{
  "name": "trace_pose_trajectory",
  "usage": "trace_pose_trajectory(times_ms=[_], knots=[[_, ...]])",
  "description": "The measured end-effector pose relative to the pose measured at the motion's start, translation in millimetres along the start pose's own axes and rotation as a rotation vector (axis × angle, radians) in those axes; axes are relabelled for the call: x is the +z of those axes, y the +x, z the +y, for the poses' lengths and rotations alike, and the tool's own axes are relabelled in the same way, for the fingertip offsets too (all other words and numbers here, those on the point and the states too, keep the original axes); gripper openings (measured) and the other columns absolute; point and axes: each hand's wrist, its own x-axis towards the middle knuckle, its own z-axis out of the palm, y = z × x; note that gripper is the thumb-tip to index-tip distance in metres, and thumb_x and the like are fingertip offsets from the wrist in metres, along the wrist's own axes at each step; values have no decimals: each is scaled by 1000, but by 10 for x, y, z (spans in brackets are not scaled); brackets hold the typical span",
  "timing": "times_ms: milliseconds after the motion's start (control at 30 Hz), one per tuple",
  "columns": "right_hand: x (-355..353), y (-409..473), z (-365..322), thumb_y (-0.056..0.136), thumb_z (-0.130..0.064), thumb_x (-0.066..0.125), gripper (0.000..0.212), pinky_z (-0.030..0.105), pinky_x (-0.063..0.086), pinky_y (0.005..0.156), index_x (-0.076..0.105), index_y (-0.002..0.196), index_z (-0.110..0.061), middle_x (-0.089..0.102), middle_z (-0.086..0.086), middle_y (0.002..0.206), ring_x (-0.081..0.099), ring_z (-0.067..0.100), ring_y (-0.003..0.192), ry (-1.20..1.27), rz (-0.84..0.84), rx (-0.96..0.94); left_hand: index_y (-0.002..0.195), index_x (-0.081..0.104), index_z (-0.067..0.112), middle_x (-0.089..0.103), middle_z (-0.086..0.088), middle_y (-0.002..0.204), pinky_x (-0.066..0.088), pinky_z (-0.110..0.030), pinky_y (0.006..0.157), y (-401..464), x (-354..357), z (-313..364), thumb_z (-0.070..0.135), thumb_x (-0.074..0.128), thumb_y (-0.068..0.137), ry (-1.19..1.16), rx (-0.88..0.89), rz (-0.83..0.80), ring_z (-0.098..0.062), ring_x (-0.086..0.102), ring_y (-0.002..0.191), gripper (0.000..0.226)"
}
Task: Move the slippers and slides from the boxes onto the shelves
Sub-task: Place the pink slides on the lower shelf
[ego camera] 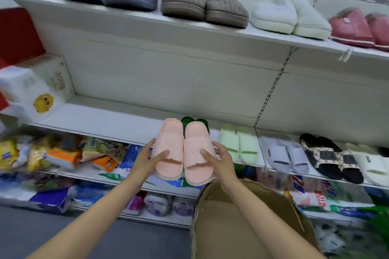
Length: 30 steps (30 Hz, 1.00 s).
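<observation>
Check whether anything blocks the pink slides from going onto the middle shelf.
Nothing visible blocks them. The left hand and right hand hold the pink slides in front of the middle shelf, whose surface left of the dark green slides is bare. Those green slides sit right behind the pink pair.

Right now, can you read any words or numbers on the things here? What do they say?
No text is sharp enough to read.
White pack with a yellow cartoon: gold print, blurred.
Packets on the lower shelves: print blurred.
Pink slides held by both hands: no words visible.
</observation>
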Motion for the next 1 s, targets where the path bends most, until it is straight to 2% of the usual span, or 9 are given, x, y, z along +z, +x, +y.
trace_pose_trajectory(times_ms=[133,233,300,433,533,667,767,900,1000], knots=[[452,232,79,86,-26,76,40,21,49,77,57,122,-23,61,-5,116,60,12,105,-32,-19,-13,142,49,29,64,-8,130,54,-36,85,218,-351,-149,36,83,74,-69,-46,52,-26,64,112,76],[827,421,179,83,-24,80,51,25,49,82,59,129,-16,62,2,123,60,19,111,-45,-17,41,144,47,25,64,-6,129,52,-28,78,429,-640,-272,28,81,84,-100,-112,65,-21,64,108,70],[1089,586,240,79,-23,83,58,30,50,88,58,131,-13,61,4,125,59,22,114,-50,-18,80,144,48,25,63,-5,131,52,-30,82,664,-853,-344,27,79,85,-99,-124,63,-20,64,109,67],[1592,980,302,60,-44,88,83,25,53,78,59,131,-11,65,8,124,64,25,112,-79,-11,114,145,47,19,59,-8,135,50,-33,83,1225,-1228,-380,26,77,87,-17,-140,36,-22,61,111,66],[1924,1281,353,76,-25,85,63,27,52,79,58,131,-11,66,7,122,64,25,110,-63,43,167,143,47,17,59,-10,133,48,-34,84,1668,-1447,-348,27,77,87,27,-172,3,-25,59,111,65],[2247,1549,389,84,-3,76,36,10,49,58,57,114,-11,65,-2,98,62,9,84,-41,79,212,136,50,26,63,-12,130,55,-46,92,2160,-1719,-377,47,86,67,29,-218,-66,-29,65,109,81],[2428,1671,406,85,-2,73,31,7,47,55,58,111,-9,63,-7,93,58,3,79,-21,108,239,145,44,26,62,-10,131,52,-53,92,2398,-1837,-375,41,82,79,67,-228,-106,-32,64,112,77],[2560,1884,492,84,-9,76,44,9,50,63,58,124,-2,67,2,108,64,14,91,-75,157,237,150,38,23,59,-10,135,49,-57,94,2665,-1866,-369,31,76,88,152,-212,-153,-36,61,117,73],[2609,2026,508,83,-17,79,56,26,52,83,56,133,-4,66,9,125,63,27,113,-107,187,247,143,44,19,56,0,127,48,-37,88,2826,-1836,-350,23,74,90,226,-131,-163,-22,56,110,61]])
